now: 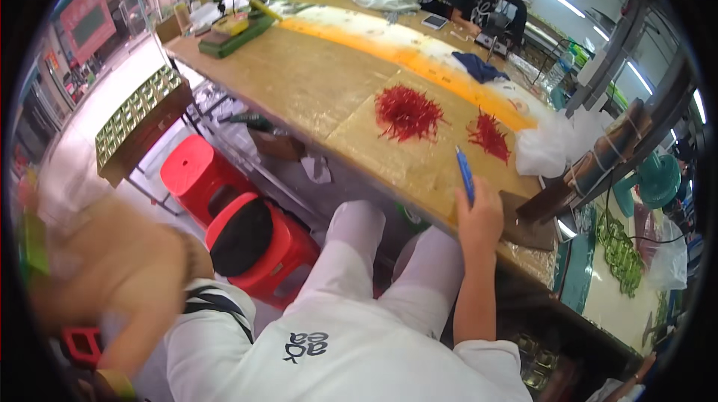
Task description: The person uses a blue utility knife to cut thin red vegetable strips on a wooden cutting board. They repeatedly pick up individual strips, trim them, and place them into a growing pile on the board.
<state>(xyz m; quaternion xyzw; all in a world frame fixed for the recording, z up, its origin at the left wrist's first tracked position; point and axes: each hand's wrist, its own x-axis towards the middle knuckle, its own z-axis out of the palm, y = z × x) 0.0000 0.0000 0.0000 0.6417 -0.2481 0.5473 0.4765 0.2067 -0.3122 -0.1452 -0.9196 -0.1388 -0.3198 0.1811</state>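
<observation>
- Our right hand (pixel 479 216) rests at the near edge of the long workbench (pixel 299 80), fingers wrapped round the lower end of a blue pen-like tool (pixel 465 175) whose tip points up and away from us.
- Our left hand (pixel 112 267) is lifted close to the camera at the left, blurred; we cannot tell whether it is released or clenched, and nothing shows in it.
- The blue tool looks slim, stiff and light, probably smooth plastic, so we judge that a pinch near its lower third, where our fingers already sit, gives the best control; a grip too near the tip would hide the working end.
- Just beyond the tool's tip lies a small heap of red thread-like strands (pixel 489 136), and a larger heap (pixel 407 112) lies further out to the left of it. They look soft, loose and nearly weightless, likely to tangle and scatter if swept; we would lift them a few at a time.
- To the right of our right hand sits a crumpled clear plastic bag (pixel 546 149).
- Below the bench edge, left of our knees, stand two red plastic stools (pixel 224 200).
- Far across the bench another person in a dark shirt (pixel 486 5) bends over their own work.
</observation>
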